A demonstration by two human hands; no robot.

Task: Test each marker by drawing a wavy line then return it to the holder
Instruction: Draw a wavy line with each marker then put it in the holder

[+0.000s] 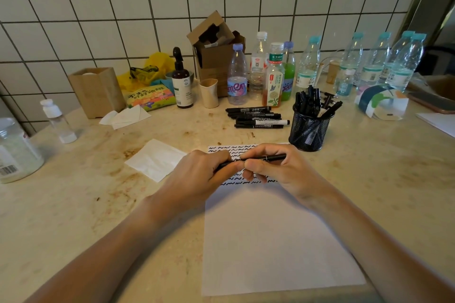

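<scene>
Both hands grip one black marker (256, 158), held level above the upper part of the paper (270, 241). The left hand (204, 174) curls round its left end; the right hand (273, 165) pinches the barrel. Wavy lines (236, 148) cover the sheet's top. The mesh holder (309, 130), full of markers, stands just beyond on the desk (73, 204); loose markers (256, 117) lie beside it.

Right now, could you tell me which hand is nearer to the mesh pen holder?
The right hand. It grips the marker just in front and left of the mesh pen holder. The left hand grips the marker's other end, farther left.
</scene>
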